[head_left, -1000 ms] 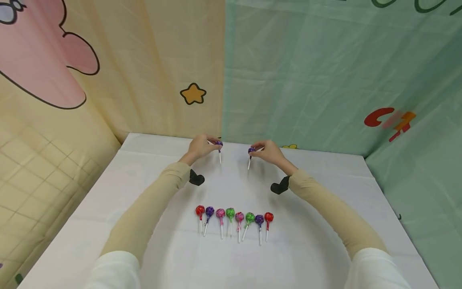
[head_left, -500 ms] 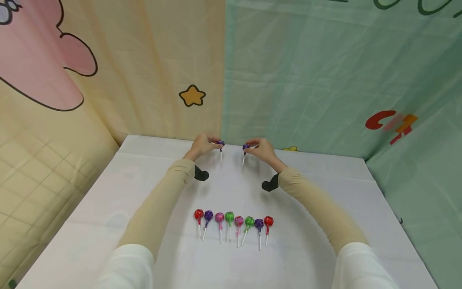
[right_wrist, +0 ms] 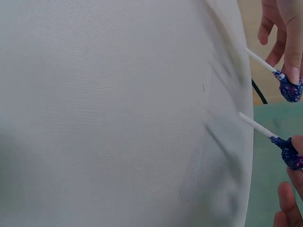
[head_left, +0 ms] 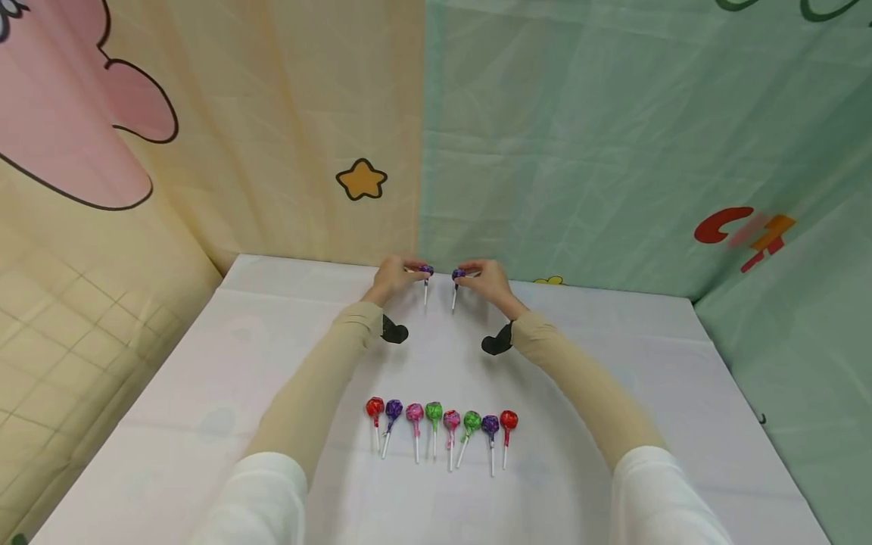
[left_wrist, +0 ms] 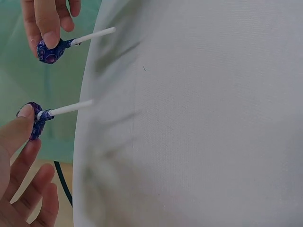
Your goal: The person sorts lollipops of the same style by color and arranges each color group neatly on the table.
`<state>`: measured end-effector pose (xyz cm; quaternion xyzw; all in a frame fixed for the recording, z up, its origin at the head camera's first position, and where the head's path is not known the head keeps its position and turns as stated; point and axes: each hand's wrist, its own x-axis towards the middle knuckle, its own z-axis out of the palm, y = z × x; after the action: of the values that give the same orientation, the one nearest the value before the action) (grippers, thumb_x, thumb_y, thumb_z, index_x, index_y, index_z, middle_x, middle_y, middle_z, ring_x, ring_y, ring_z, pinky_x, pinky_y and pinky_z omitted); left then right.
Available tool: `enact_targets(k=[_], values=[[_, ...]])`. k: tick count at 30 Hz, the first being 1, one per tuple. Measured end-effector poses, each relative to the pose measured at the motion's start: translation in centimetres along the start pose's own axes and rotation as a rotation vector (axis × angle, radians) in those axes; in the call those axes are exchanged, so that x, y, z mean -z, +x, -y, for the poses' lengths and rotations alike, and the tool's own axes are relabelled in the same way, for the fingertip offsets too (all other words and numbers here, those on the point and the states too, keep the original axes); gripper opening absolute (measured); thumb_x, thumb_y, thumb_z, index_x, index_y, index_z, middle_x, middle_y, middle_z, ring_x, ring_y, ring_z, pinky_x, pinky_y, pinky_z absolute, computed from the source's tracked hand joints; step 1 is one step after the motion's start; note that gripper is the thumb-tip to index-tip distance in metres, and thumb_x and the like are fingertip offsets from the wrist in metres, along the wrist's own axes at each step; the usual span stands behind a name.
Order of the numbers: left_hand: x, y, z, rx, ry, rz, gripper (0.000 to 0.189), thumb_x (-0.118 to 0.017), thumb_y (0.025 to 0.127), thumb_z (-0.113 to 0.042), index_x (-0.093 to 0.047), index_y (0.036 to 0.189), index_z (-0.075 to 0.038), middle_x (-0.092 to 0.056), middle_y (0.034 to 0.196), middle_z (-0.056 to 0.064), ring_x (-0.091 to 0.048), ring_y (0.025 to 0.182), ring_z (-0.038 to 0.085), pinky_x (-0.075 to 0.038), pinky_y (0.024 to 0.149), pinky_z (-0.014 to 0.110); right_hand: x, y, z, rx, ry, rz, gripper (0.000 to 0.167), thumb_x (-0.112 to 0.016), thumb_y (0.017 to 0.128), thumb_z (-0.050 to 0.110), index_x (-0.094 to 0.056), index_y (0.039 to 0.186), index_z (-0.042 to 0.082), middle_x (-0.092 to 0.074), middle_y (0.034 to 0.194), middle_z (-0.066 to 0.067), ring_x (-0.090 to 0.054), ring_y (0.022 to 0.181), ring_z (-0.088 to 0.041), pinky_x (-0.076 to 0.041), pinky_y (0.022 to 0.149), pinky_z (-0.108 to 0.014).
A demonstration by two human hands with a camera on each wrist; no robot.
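Observation:
Near the table's back edge, my left hand (head_left: 393, 278) pinches a purple-wrapped lollipop (left_wrist: 34, 124) by its candy head between thumb and fingertip, white stick downward. Close to its right, my right hand (head_left: 489, 281) pinches a second purple lollipop (right_wrist: 289, 153) the same way. A small gap separates the two lollipops in the head view. Both wrist views show the two sticks side by side, pointing over the white cloth, their shadows falling on it. Nearer the body lies a row of lollipops (head_left: 434, 411) in red, purple, pink and green wrappers, sticks toward me.
A white cloth covers the table (head_left: 559, 492). Behind it hangs a printed curtain (head_left: 545, 136), half yellow and half green, right at the back edge. Black straps (head_left: 497, 341) stick out under both wrists, above the cloth.
Both hands have come closer together with their lollipops, the right one moving left and the left one slightly right. The row appears slightly lower in the head view, its order unchanged.

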<state>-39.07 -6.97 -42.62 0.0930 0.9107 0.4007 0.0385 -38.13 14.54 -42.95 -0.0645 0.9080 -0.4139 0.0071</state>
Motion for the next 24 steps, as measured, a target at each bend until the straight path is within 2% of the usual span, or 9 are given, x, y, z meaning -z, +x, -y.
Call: enact_targets(k=[8, 12, 14, 19, 21, 22, 24], values=[[-0.8, 0.4, 0.0, 0.028, 0.001, -0.019, 0.033, -0.068, 0.090, -0.027, -0.070, 0.118, -0.010, -0.066, 0.124, 0.008, -0.057, 0.117, 0.025, -0.044, 0.094, 0.041, -0.5, 1.0, -0.5, -0.015, 0.028, 0.003, 0.037, -0.073, 0.085, 0.020, -0.068, 0.119, 0.006, -0.069, 0.116, -0.016, -0.065, 0.104, -0.030, -0.052, 0.087, -0.040], [-1.5, 0.8, 0.4, 0.036, -0.015, -0.030, 0.032, -0.069, 0.089, -0.026, -0.070, 0.117, -0.011, -0.066, 0.125, 0.007, -0.056, 0.119, 0.025, -0.043, 0.097, 0.041, -1.0, 1.4, -0.7, -0.012, 0.041, 0.003, 0.036, -0.073, 0.085, 0.019, -0.068, 0.117, 0.005, -0.070, 0.114, -0.016, -0.067, 0.102, -0.029, -0.053, 0.081, -0.035], [-1.9, 0.9, 0.4, 0.046, -0.013, -0.049, 0.029, -0.071, 0.088, -0.026, -0.072, 0.114, -0.013, -0.067, 0.123, 0.004, -0.058, 0.116, 0.022, -0.044, 0.093, 0.037, -1.3, 1.5, -0.8, -0.004, 0.039, -0.002, 0.035, -0.074, 0.084, 0.018, -0.069, 0.116, 0.004, -0.070, 0.113, -0.016, -0.067, 0.102, -0.029, -0.053, 0.080, -0.034], [-2.6, 1.3, 0.2, 0.104, -0.035, -0.056, 0.026, -0.071, 0.087, -0.027, -0.074, 0.111, -0.016, -0.067, 0.123, 0.001, -0.059, 0.115, 0.019, -0.044, 0.093, 0.035, -2.0, 1.8, -0.9, -0.001, 0.009, -0.022, 0.033, -0.074, 0.084, 0.018, -0.070, 0.113, 0.004, -0.071, 0.111, -0.015, -0.068, 0.101, -0.028, -0.054, 0.082, -0.036], [-2.8, 1.6, 0.4, 0.131, -0.043, -0.044, 0.027, -0.071, 0.088, -0.027, -0.073, 0.112, -0.016, -0.067, 0.123, 0.002, -0.058, 0.117, 0.021, -0.043, 0.097, 0.037, -2.2, 1.9, -0.9, -0.008, -0.006, -0.028, 0.032, -0.073, 0.085, 0.018, -0.070, 0.113, 0.004, -0.071, 0.111, -0.015, -0.068, 0.101, -0.027, -0.053, 0.082, -0.036], [-3.0, 1.8, 0.6, 0.123, -0.041, -0.067, 0.026, -0.073, 0.085, -0.030, -0.075, 0.107, -0.017, -0.069, 0.118, 0.001, -0.060, 0.111, 0.019, -0.045, 0.091, 0.035, -2.3, 2.0, -0.9, -0.012, -0.007, -0.030, 0.032, -0.073, 0.085, 0.018, -0.070, 0.113, 0.004, -0.071, 0.111, -0.014, -0.068, 0.101, -0.027, -0.053, 0.083, -0.035], [-3.1, 2.0, 0.8, 0.137, -0.039, -0.071, 0.025, -0.074, 0.085, -0.030, -0.076, 0.105, -0.018, -0.070, 0.115, 0.000, -0.061, 0.110, 0.019, -0.045, 0.090, 0.034, -2.5, 2.0, -0.9, -0.017, -0.014, -0.034, 0.032, -0.074, 0.084, 0.018, -0.070, 0.113, 0.004, -0.071, 0.111, -0.014, -0.068, 0.101, -0.026, -0.053, 0.082, -0.034]])
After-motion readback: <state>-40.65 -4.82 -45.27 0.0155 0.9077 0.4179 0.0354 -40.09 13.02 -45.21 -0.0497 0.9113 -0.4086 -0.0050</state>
